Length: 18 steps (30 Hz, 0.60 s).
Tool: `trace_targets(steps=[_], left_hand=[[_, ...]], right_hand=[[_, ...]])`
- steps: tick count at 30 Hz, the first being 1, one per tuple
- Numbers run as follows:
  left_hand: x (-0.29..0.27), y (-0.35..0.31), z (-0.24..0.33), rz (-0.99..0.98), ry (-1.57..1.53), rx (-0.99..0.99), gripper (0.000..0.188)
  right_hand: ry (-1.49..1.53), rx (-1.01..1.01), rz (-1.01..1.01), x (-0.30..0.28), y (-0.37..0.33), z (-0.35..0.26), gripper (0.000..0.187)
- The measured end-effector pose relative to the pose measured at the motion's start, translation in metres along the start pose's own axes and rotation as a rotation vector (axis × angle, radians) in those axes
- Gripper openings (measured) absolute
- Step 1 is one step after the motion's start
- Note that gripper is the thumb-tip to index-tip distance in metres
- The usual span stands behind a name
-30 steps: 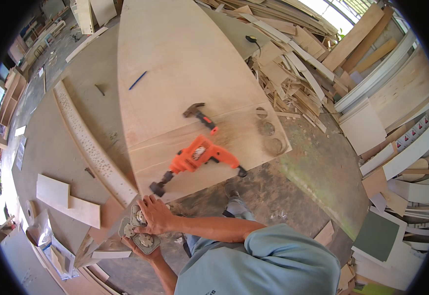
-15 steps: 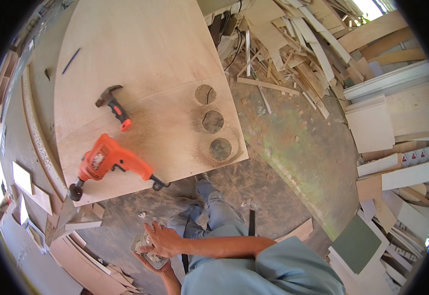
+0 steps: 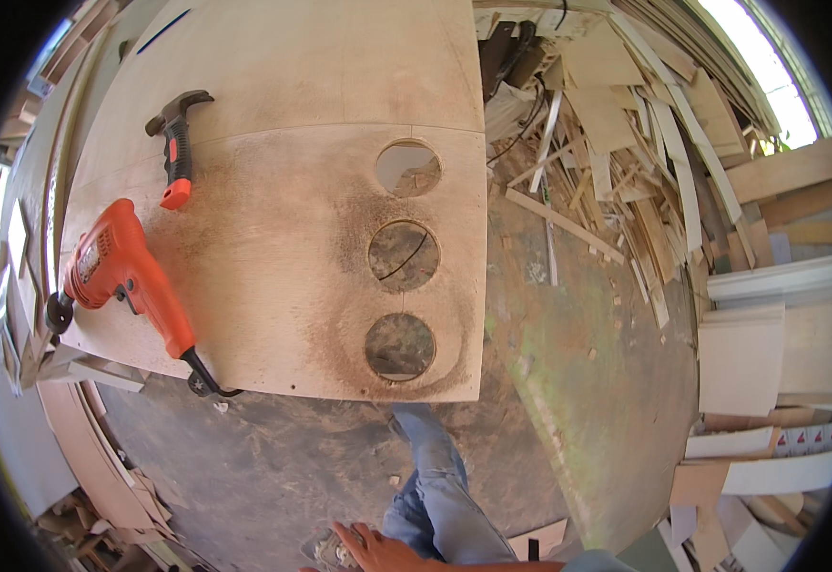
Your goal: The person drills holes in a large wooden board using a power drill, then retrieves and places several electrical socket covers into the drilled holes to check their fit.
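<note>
Woodworking workshop, by all signs. Orange corded power tool (image 3: 140,267) and claw hammer (image 3: 178,143) lay on big plywood sheet (image 3: 273,191), which had three round holes (image 3: 403,257) near one edge. Brown dust (image 3: 351,221) darkened surface around them. Heap of wood offcuts (image 3: 616,162) spilled over stained floor (image 3: 273,458); boards and panels (image 3: 742,357) crowded right side.

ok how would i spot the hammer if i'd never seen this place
Find the big pale plywood panel with three round holes. Left of the holes, beyond the orange power tool, lies the hammer. Only it has a dark claw head.
</note>
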<state>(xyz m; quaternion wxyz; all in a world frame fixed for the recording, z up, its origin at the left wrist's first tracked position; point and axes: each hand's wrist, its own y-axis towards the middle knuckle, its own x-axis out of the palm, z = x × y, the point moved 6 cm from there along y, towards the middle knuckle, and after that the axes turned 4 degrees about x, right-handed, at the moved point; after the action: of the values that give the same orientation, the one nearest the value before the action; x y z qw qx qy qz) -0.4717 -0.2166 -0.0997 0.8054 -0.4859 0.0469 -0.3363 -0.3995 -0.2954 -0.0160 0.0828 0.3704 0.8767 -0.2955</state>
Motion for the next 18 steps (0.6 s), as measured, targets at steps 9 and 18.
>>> trace_targets(steps=[9,18], left_hand=[[0.037,-0.075,-0.068,0.127,-0.088,-0.034,0.094],[0.18,-0.144,-0.169,0.164,-0.297,0.061,0.104]], right_hand=[[0.054,-0.177,-0.045,-0.063,-0.068,0.023,0.09],[-0.265,-0.346,-0.273,-0.269,-0.091,0.083,0.082]])
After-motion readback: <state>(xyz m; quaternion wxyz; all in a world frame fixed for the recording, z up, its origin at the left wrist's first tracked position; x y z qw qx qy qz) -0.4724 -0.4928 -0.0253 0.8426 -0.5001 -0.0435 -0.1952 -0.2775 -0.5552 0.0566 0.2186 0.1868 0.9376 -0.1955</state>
